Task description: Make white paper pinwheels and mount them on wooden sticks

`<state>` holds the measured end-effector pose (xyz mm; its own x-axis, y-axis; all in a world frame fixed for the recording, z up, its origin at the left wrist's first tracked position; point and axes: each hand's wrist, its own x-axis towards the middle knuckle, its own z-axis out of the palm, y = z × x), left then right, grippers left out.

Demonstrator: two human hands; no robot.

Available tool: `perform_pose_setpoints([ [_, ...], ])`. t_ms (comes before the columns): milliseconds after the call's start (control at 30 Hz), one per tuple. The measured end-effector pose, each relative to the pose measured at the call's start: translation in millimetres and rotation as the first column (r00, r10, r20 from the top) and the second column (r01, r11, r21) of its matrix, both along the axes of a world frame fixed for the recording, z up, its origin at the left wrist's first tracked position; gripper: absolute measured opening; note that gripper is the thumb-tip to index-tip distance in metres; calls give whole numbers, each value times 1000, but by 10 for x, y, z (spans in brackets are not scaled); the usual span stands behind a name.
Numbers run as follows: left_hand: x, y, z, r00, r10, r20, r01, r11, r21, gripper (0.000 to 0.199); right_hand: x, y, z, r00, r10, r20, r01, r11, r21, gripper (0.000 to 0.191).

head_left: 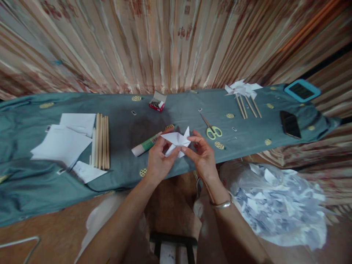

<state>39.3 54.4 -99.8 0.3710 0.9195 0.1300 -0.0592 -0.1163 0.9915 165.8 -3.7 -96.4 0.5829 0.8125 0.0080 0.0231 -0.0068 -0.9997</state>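
Observation:
Between my two hands, over the front edge of the cloth-covered table, is a white paper pinwheel (178,139) with pointed folded blades. My left hand (160,157) pinches its left side, thumb near the centre. On the other side, my right hand (202,154) grips the paper with thumb and fingers close to the middle. A green and white glue stick (147,144) lies just behind my left hand, partly covered by it. Scissors (211,129) with light green handles rest beyond my right hand. Whether a pin sits at the pinwheel's centre is too small to tell.
Paper sheets (62,143) and a bundle of wooden sticks (102,141) lie at left. At the back are a red box of small pins (157,102) and finished pinwheels (242,90) on sticks. A phone (290,124), a blue-framed device (302,90) and a bag of paper scraps (280,205) are at right.

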Motion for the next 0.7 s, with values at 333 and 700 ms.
perform_pose_setpoints([
  [333, -20, 12, 14, 985, -103, 136, 119, 986, -115, 42, 36, -19, 84, 921, 147, -362, -164, 986, -18, 79],
  [700, -60, 11, 3, 988, -113, 107, 131, 975, -179, 40, 24, -13, 89, 898, 116, -425, -150, 987, -49, 75],
])
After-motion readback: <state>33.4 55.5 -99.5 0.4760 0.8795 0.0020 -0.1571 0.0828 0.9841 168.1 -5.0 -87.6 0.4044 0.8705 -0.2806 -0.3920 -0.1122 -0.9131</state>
